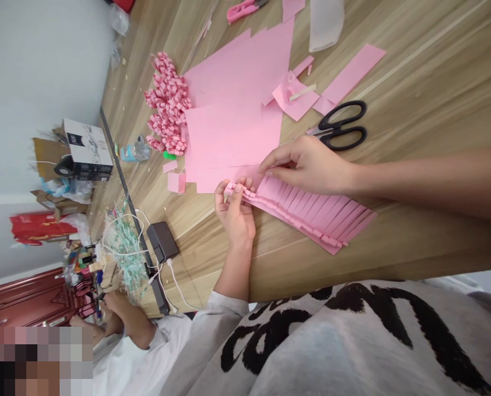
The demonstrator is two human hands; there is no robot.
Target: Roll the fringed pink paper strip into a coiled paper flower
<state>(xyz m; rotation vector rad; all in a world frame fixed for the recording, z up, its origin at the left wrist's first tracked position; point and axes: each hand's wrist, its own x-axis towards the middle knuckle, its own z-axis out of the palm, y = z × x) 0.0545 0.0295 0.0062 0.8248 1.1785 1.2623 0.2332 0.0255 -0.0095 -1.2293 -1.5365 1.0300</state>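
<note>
A pink paper sheet cut into a fringe (311, 206) lies slanted near the table's front edge, with a row of small folded loops along its lower side. My left hand (237, 212) pinches the left end of this row between thumb and fingers. Just above the fringe's upper left corner is my right hand (307, 165), thumb and index finger close together at a strip. Whatever lies between those fingertips is too small to make out. Black-handled scissors (343, 137) rest behind my right wrist, their blades partly hidden.
Large pink sheets (237, 126) lie beyond my hands, beside a heap of curled pink paper flowers (169, 104). Pink scraps (297, 99) and a pink cutter (243, 10) are farther off. A black power box (163, 242) with white cables sits left, near another person's arms (130, 316).
</note>
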